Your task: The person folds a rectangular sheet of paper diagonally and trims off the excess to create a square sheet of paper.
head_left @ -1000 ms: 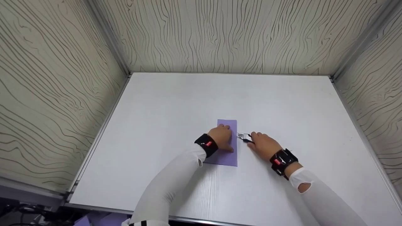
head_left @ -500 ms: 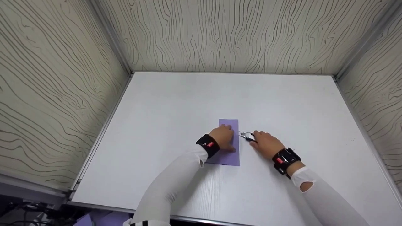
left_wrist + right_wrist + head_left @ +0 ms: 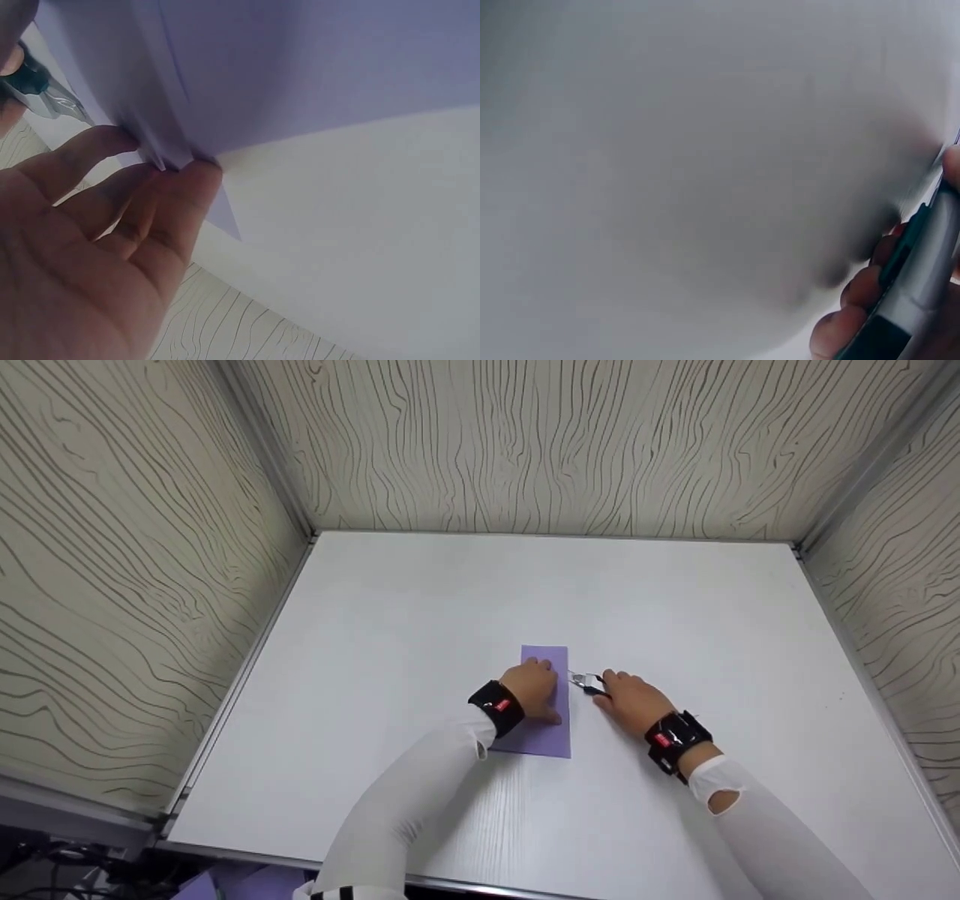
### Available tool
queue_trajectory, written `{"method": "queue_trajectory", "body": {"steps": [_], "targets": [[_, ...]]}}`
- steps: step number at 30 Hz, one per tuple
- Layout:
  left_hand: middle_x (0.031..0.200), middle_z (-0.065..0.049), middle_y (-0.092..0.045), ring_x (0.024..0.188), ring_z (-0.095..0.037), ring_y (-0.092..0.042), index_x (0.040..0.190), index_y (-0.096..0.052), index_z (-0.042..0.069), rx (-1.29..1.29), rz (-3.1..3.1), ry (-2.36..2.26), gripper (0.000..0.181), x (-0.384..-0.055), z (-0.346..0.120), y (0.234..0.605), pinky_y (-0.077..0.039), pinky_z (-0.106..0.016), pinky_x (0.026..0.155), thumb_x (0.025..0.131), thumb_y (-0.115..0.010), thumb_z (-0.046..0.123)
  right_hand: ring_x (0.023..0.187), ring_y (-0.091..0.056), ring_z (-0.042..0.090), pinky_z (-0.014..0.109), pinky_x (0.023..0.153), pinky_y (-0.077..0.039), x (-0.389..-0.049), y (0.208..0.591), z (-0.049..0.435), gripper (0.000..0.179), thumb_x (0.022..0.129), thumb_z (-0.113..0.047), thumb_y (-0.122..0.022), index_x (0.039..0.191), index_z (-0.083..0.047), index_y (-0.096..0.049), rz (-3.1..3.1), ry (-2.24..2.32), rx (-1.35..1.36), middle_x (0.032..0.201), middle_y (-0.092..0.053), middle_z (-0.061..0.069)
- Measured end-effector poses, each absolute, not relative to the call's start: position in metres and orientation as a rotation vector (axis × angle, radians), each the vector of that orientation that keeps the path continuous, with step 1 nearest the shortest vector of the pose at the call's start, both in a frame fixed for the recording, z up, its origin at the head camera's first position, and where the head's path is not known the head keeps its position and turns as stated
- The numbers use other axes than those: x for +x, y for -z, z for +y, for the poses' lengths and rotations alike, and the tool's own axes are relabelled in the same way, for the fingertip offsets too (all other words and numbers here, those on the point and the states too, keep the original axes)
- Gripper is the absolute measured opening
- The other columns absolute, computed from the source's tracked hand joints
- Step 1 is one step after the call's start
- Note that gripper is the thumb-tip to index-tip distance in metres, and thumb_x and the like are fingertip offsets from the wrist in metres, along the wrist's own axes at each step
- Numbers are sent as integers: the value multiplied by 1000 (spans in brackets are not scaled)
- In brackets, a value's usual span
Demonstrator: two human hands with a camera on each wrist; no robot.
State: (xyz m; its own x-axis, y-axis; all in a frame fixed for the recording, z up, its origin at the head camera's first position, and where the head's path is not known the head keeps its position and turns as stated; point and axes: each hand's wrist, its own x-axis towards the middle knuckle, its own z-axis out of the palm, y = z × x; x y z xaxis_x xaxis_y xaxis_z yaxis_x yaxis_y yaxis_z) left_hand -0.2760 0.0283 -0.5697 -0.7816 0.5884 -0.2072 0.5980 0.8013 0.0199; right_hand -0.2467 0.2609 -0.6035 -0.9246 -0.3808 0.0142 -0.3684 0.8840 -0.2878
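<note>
On the white table lies a folded sheet of purple paper (image 3: 534, 741), long and narrow from the head view. My left hand (image 3: 529, 688) presses on it, fingers toward its far end and thumb along its near part. In the left wrist view the fingertips (image 3: 201, 180) rest on the paper's folded layers. My right hand (image 3: 634, 703) grips a utility knife (image 3: 588, 683) with a silver and dark green body. The knife's tip is at the paper's right long edge; whether the blade lies between the layers I cannot tell. The right wrist view shows the knife (image 3: 922, 270) at its right border.
The white table (image 3: 420, 600) extends round the paper. Wood-grain panels (image 3: 480, 450) stand behind it and on both sides. Below the table's near left corner are purple sheets (image 3: 262, 883) and dark cables (image 3: 67, 855).
The utility knife in my right hand has slid slightly along the paper's right edge, away from me. My left hand stays on the paper. The head view has shifted a little.
</note>
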Motion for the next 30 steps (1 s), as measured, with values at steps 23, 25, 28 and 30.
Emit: {"method": "queue_trajectory", "body": {"steps": [23,25,28,30], "targets": [[135,-7,-69,118,-23,-64,131,-74,5,906,2772,48,74,-277,29,569,-61,-37,100,86,-86,62,81,-66,38,58,74,-57,-251,601,264,29,107,-26,-67,112,2,-58,2997,459,-538,89,-64,17],[134,-7,-69,118,-23,-64,129,-75,5,899,2775,46,72,-277,30,569,-61,-37,99,86,-86,62,80,-66,37,57,73,-57,-253,603,264,30,108,-26,-66,112,2,-58,3005,465,-551,89,-63,17],[133,-7,-69,117,-23,-64,127,-75,6,891,2777,43,70,-276,30,568,-61,-38,98,86,-86,62,79,-65,37,57,72,-56,-255,605,264,30,108,-26,-66,112,2,-57,3009,470,-567,89,-63,17],[132,-7,-69,116,-23,-64,126,-76,7,890,2776,35,69,-276,31,568,-62,-38,97,86,-87,61,80,-65,37,57,73,-56,-255,604,264,30,108,-26,-66,112,2,-57,3008,469,-555,89,-63,17]]}}
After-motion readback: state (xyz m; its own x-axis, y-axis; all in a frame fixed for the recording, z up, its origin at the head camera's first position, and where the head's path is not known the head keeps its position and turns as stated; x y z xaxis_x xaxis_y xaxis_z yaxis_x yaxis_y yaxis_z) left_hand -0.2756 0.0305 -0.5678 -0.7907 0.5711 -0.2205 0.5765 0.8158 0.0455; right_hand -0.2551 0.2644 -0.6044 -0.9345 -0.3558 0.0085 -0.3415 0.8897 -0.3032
